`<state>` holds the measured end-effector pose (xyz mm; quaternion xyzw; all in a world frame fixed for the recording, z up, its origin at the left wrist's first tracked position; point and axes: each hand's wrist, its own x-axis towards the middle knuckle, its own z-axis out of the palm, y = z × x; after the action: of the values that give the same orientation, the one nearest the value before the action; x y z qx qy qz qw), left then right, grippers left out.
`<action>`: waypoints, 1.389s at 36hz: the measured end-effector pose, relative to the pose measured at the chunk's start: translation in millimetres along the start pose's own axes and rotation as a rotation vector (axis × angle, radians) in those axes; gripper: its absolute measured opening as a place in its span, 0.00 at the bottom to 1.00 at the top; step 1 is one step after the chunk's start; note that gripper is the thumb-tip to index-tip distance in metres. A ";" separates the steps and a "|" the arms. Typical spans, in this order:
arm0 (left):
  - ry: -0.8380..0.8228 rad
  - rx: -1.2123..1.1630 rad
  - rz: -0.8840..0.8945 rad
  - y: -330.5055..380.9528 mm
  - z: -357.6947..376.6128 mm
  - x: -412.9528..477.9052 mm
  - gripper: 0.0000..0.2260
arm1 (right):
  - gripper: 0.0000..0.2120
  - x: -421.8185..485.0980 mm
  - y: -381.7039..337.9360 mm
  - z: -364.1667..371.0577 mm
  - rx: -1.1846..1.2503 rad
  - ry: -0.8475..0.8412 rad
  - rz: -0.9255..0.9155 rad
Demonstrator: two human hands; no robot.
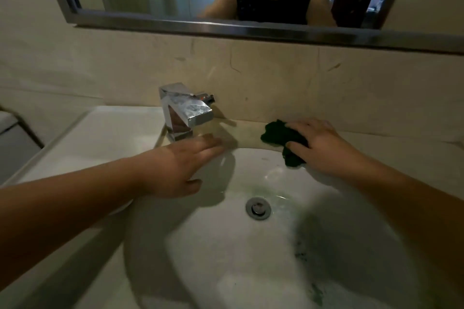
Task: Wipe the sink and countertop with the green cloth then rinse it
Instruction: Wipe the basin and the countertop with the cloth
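A dark green cloth (278,134) lies bunched on the beige countertop (406,153), right at the back rim of the white sink (226,246). My right hand (324,147) presses down on the cloth, fingers spread over it. My left hand (180,165) hovers open over the sink's back left rim, just in front of the chrome tap (184,110), holding nothing. A round metal drain (258,208) sits in the basin. Green smears mark the basin's lower right side.
A beige wall panel rises behind the counter, with a metal-framed mirror (226,25) above it showing a person in a black top. A white fixture (10,133) stands at the far left, beside the counter's left edge.
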<state>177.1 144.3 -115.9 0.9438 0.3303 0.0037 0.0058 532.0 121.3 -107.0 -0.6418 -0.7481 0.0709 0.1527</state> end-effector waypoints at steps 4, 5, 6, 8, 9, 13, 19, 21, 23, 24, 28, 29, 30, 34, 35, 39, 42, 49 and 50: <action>0.000 -0.026 -0.050 -13.9 12.2 -14.0 0.42 | 0.26 -5.9 1.8 19.8 -0.013 -0.014 0.074; -0.006 -0.039 -0.060 -13.1 12.1 -12.6 0.42 | 0.25 -1.0 -2.3 22.5 -0.014 0.000 0.070; -0.027 -0.052 -0.073 -12.0 11.7 -11.3 0.42 | 0.24 4.9 -9.0 23.9 -0.031 0.006 0.068; -0.059 -0.099 -0.109 -9.9 8.0 -8.2 0.42 | 0.24 19.4 -22.8 28.3 -0.093 0.008 0.067; -0.053 -0.125 -0.123 -9.2 5.4 -7.8 0.41 | 0.24 26.5 -31.3 30.9 -0.133 0.009 0.071; 0.010 -0.227 -0.131 -10.3 0.1 -11.5 0.39 | 0.25 53.2 -69.9 42.7 -0.181 -0.042 0.019; 0.071 -0.315 -0.078 -11.4 -0.9 -12.2 0.35 | 0.18 83.4 -128.4 67.5 -0.013 -0.114 -0.185; 0.089 -0.328 -0.069 -12.6 1.7 -12.2 0.34 | 0.17 84.1 -132.0 68.0 -0.014 -0.139 -0.229; 0.101 -0.324 -0.057 -14.5 4.8 -12.1 0.33 | 0.20 81.2 -125.3 61.7 -0.046 -0.127 -0.264; 0.105 -0.319 -0.055 -15.6 6.2 -12.3 0.33 | 0.22 79.7 -119.4 57.1 -0.089 -0.101 -0.265; 0.123 -0.319 -0.036 -19.6 10.2 -12.1 0.30 | 0.24 71.5 -87.3 42.1 -0.243 -0.048 -0.105; 0.129 -0.321 -0.035 -20.0 10.6 -11.9 0.29 | 0.24 68.6 -83.0 40.5 -0.228 -0.056 -0.077; 0.138 -0.322 -0.034 -20.2 11.3 -11.7 0.27 | 0.25 66.7 -80.8 40.8 -0.204 -0.072 -0.060; 0.185 -0.319 -0.029 -20.1 12.3 -12.7 0.21 | 0.28 71.1 -94.6 51.7 -0.108 -0.089 -0.091; 0.200 -0.312 -0.025 -20.1 12.4 -13.2 0.21 | 0.28 74.3 -101.2 55.9 -0.103 -0.090 -0.136; 0.221 -0.271 -0.027 -14.0 12.9 -13.3 0.18 | 0.20 83.5 -132.3 71.8 -0.034 -0.088 -0.304; 0.188 -0.246 -0.043 -10.9 11.1 -13.4 0.19 | 0.18 81.4 -137.4 71.1 -0.038 -0.094 -0.351; 0.108 -0.235 -0.068 -11.2 2.3 -16.8 0.22 | 0.26 59.3 -92.1 44.9 -0.122 -0.127 -0.092; 0.101 -0.232 -0.069 -11.0 1.9 -17.4 0.22 | 0.26 53.4 -82.2 39.8 -0.130 -0.133 -0.058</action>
<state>156.7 142.0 -118.0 0.9235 0.3597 0.0892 0.0986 435.2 163.6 -112.3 -0.6222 -0.7780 0.0602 0.0629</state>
